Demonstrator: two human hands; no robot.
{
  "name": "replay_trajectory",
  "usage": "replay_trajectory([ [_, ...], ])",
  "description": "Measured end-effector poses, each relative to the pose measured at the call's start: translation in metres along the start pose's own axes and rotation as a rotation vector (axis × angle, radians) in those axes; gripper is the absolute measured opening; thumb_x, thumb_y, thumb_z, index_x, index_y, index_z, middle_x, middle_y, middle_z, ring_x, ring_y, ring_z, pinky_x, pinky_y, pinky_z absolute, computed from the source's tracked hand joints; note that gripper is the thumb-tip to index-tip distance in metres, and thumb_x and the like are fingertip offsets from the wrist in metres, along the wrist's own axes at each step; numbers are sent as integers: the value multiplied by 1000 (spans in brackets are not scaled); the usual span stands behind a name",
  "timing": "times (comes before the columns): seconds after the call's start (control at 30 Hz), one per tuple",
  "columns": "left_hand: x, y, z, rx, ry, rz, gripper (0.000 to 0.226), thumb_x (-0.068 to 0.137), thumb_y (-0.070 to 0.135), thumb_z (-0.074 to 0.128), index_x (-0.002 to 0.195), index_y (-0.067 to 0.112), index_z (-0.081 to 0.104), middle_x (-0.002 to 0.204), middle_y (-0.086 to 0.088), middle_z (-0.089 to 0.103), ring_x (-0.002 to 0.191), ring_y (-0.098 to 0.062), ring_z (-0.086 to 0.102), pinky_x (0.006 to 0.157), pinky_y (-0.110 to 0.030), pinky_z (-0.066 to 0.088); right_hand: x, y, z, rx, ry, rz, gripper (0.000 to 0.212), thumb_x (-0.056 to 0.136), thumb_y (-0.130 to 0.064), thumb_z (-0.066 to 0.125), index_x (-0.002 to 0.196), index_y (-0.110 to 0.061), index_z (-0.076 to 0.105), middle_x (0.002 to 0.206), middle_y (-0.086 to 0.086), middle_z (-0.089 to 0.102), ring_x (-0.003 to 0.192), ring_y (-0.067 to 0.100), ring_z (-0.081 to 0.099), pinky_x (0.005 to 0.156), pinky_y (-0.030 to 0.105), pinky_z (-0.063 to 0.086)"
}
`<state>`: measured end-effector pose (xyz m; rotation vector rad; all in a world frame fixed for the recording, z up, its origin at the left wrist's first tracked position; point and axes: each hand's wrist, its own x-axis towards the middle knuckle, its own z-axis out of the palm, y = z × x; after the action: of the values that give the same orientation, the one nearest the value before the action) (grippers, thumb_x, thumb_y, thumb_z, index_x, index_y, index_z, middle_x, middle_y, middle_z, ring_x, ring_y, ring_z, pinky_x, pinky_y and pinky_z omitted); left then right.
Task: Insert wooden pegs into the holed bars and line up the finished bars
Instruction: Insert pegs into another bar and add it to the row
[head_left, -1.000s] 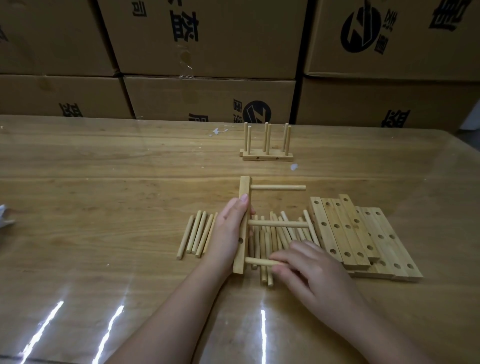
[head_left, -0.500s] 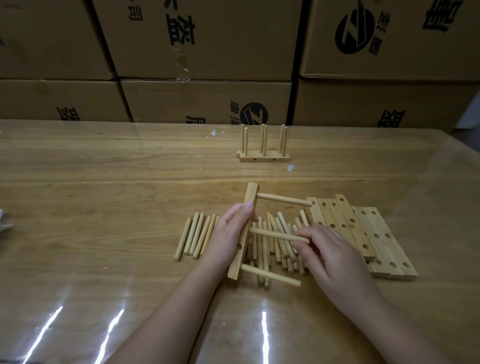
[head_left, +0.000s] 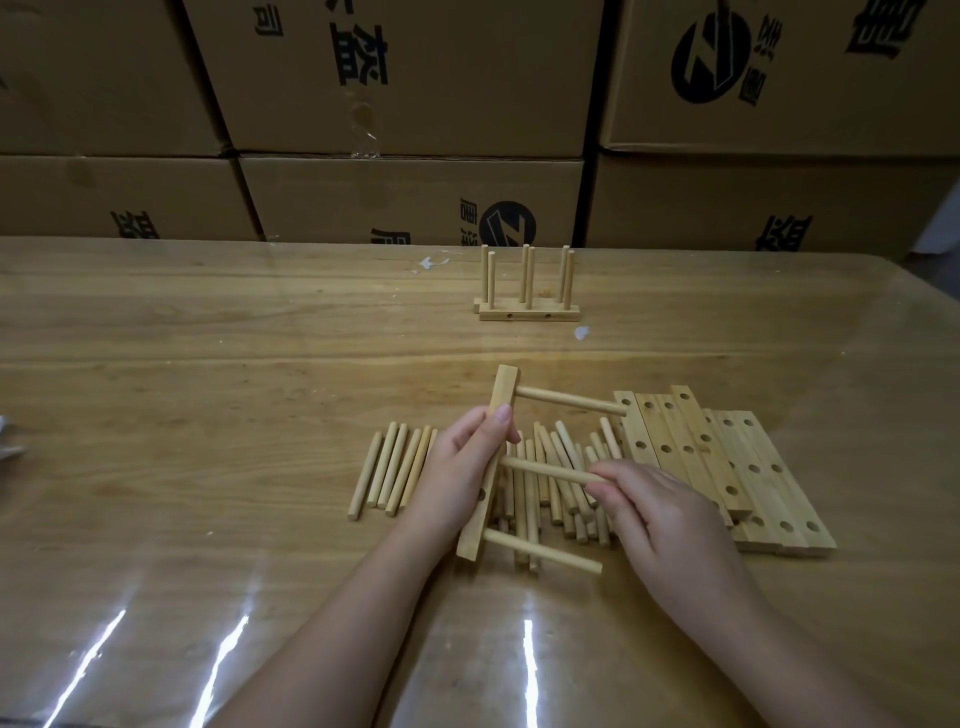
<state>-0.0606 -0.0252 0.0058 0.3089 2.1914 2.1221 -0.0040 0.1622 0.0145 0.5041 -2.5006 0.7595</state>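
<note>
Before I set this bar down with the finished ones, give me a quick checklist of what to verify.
1. Left hand grip on the bar: ok, fingers wrap its middle.
2. Three pegs in the bar: ok, top peg, middle peg and bottom peg all stick out.
3. Middle peg fully seated: cannot tell.
4. Right hand free: not ok, its fingers hold the middle peg's end.
5. Space by the finished bars: ok, bare table shows in front.
</note>
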Motion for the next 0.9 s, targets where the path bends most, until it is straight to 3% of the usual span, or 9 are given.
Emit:
replay_trajectory([
  [0.23,1,-1,4,26,34,30,30,85,51,48,67,30,60,57,13,47,55,-4,47,52,-16,40,1,4,-1,44,-42,23,26,93,-29,48,94,-13,68,73,-21,53,64,-8,48,59,9,34],
  [0.4,-1,-2,7,96,-49,6,32,86,57,46,74,32,64,63,14,54,64,-8,53,64,-27,44,3,5,-5,178,-22,101,39,91,-55,37,81,-26,60,57,-14,51,62,8,54,49,15,36],
  [0.5,-2,-1,5,67,-18,-12,36,87,59,45,75,32,66,59,17,59,59,2,56,62,-25,42,3,8,-8,179,97,169,44,89,-56,29,73,-22,53,51,-4,48,53,16,51,40,22,34],
  [0.6,-3,2,4,55,-20,-39,35,86,55,44,80,32,70,62,19,63,61,3,59,63,-26,42,7,12,-13,192,172,227,35,91,-53,36,87,-22,53,59,-4,53,54,12,52,42,24,39],
  [0.7,-4,2,5,96,-50,-48,37,86,56,46,88,30,72,67,18,64,67,-1,59,68,-28,44,9,12,-15,200,153,215,34,85,-49,38,103,-25,53,70,-5,58,59,8,55,48,26,45],
  [0.9,-4,1,7,130,-66,-18,40,84,55,48,92,25,73,82,13,67,81,-5,61,77,-24,47,8,12,-13,159,134,188,37,86,-44,35,95,-16,58,67,-3,58,58,13,56,49,36,48],
])
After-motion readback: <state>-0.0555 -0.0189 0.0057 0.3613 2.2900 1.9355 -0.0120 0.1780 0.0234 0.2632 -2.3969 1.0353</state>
